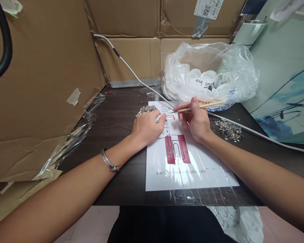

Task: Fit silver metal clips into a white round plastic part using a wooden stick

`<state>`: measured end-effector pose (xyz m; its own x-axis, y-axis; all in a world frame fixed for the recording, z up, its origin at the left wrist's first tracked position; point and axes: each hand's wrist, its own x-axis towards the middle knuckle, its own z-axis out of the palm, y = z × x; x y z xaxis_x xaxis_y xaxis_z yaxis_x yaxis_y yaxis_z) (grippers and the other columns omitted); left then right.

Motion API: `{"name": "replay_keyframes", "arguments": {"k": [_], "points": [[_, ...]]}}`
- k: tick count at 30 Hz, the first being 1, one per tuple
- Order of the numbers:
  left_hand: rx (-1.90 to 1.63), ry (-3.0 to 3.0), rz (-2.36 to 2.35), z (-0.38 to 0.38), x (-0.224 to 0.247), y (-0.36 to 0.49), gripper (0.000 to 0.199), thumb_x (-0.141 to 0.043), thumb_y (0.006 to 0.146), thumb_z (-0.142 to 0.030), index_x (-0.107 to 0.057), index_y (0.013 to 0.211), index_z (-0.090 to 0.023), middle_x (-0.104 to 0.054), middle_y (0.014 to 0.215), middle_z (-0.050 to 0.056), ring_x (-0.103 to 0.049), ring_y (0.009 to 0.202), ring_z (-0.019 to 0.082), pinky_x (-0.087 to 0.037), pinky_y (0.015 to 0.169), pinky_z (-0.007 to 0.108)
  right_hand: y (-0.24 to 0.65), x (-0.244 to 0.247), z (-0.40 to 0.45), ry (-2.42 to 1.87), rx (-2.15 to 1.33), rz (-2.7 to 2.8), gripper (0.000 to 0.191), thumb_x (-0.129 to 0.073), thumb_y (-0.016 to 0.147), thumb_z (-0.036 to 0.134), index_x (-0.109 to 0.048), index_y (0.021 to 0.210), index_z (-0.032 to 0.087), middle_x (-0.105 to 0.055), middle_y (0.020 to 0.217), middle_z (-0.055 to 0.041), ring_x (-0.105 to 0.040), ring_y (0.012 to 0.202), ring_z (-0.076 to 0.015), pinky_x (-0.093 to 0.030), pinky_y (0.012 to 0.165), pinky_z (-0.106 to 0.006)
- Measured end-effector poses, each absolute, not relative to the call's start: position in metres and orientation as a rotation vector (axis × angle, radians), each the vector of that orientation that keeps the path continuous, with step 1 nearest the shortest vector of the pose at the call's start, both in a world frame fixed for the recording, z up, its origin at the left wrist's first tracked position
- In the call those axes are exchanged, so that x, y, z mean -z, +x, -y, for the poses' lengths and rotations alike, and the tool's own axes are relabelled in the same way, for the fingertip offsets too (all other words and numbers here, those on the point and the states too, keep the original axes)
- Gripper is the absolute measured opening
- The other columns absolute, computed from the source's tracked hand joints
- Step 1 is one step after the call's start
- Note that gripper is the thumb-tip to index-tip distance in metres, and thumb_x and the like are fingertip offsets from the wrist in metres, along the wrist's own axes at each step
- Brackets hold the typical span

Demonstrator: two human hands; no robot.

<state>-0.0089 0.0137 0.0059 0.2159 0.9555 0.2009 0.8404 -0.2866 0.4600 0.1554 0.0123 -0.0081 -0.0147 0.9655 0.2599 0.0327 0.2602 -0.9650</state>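
White sheet, printed "DRS…001-01"

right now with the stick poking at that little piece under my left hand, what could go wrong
1. The thin wooden stick in the right hand points toward the left hand fingertips, so a slip could jab them.
2. The pile of small metal bits sits close to the right wrist; a sweep could scatter them.
3. The white cable lies across the table by the plastic bag and might snag.
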Motion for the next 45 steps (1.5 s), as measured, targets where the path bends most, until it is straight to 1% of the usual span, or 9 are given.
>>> {"name": "replay_keyframes", "arguments": {"k": [3,5,9,13,18,27,38,43,45], "points": [[-0.661,2.220,-1.710,-0.0151,-0.0059,-0.0090,0.035,-0.049,0.088,-0.041,-0.049,0.061,-0.020,-0.054,0.059,0.004,-0.041,0.056,0.017,-0.023,0.058,0.030,0.1565,0.0100,-0.0145,-1.036,-1.049,1.379,0.045,-0.058,0.084,0.061,-0.063,0.070,0.018,-0.053,0.054,0.0014,-0.037,0.038,-0.0064,-0.025,0.037,-0.026],[-0.655,2.219,-1.720,-0.0155,-0.0059,-0.0091,0.035,-0.049,0.088,-0.041,-0.049,0.060,-0.020,-0.054,0.059,0.004,-0.042,0.056,0.017,-0.022,0.057,0.030,0.1573,0.0110,-0.0153,-1.031,-1.110,1.385,0.036,-0.065,0.083,0.052,-0.063,0.071,0.018,-0.056,0.054,0.0016,-0.039,0.037,-0.0064,-0.026,0.037,-0.025],[-0.616,2.215,-1.748,-0.0154,-0.0053,-0.0090,0.035,-0.047,0.089,-0.041,-0.050,0.061,-0.020,-0.057,0.063,0.004,-0.046,0.059,0.018,-0.022,0.056,0.030,0.1575,0.0097,-0.0138,-1.001,-1.131,1.365,0.031,-0.070,0.080,0.044,-0.060,0.068,0.018,-0.064,0.060,-0.0008,-0.044,0.038,-0.0063,-0.033,0.038,-0.026],[-0.613,2.206,-1.736,-0.0152,-0.0043,-0.0089,0.033,-0.047,0.089,-0.042,-0.056,0.066,-0.021,-0.060,0.067,0.005,-0.049,0.061,0.019,-0.024,0.057,0.030,0.1564,0.0082,-0.0110,-1.086,-1.097,1.408,0.028,-0.078,0.073,0.037,-0.060,0.068,0.017,-0.065,0.062,-0.0019,-0.047,0.044,-0.0068,-0.039,0.043,-0.025],[-0.620,2.177,-1.734,-0.0148,-0.0056,-0.0086,0.034,-0.048,0.089,-0.041,-0.051,0.062,-0.020,-0.057,0.063,0.004,-0.045,0.058,0.018,-0.023,0.058,0.029,0.1559,0.0096,-0.0110,-1.123,-1.095,1.431,0.028,-0.076,0.075,0.037,-0.058,0.069,0.016,-0.066,0.063,-0.0032,-0.050,0.045,-0.0076,-0.041,0.044,-0.025],[-0.597,2.153,-1.758,-0.0131,-0.0072,-0.0065,0.033,-0.045,0.088,-0.041,-0.050,0.063,-0.020,-0.057,0.066,0.004,-0.046,0.065,0.018,-0.022,0.059,0.030,0.1540,0.0054,-0.0093,-1.173,-1.035,1.509,0.032,-0.071,0.081,0.043,-0.056,0.070,0.016,-0.068,0.067,-0.0022,-0.051,0.044,-0.0059,-0.039,0.043,-0.022],[-0.644,2.139,-1.702,-0.0148,-0.0028,-0.0078,0.033,-0.045,0.090,-0.038,-0.057,0.066,-0.019,-0.058,0.066,0.003,-0.044,0.064,0.016,-0.025,0.060,0.031,0.1512,0.0105,-0.0103,-1.124,-1.027,1.583,0.029,-0.068,0.084,0.040,-0.053,0.073,0.018,-0.066,0.069,0.0000,-0.054,0.047,-0.0070,-0.038,0.043,-0.024],[-0.658,2.145,-1.690,-0.0142,-0.0034,-0.0075,0.034,-0.046,0.089,-0.036,-0.053,0.061,-0.019,-0.056,0.062,0.003,-0.043,0.061,0.016,-0.023,0.058,0.031,0.1489,0.0106,-0.0099,-1.195,-0.947,1.708,0.030,-0.066,0.086,0.040,-0.054,0.068,0.018,-0.059,0.058,0.0004,-0.054,0.049,-0.0093,-0.040,0.047,-0.026],[-0.656,2.139,-1.701,-0.0140,-0.0046,-0.0074,0.034,-0.046,0.090,-0.036,-0.054,0.061,-0.019,-0.057,0.063,0.003,-0.044,0.061,0.016,-0.023,0.058,0.031,0.1487,0.0125,-0.0102,-1.168,-0.943,1.656,0.030,-0.065,0.087,0.041,-0.054,0.070,0.019,-0.059,0.060,0.0008,-0.053,0.049,-0.0086,-0.040,0.046,-0.026]]}}
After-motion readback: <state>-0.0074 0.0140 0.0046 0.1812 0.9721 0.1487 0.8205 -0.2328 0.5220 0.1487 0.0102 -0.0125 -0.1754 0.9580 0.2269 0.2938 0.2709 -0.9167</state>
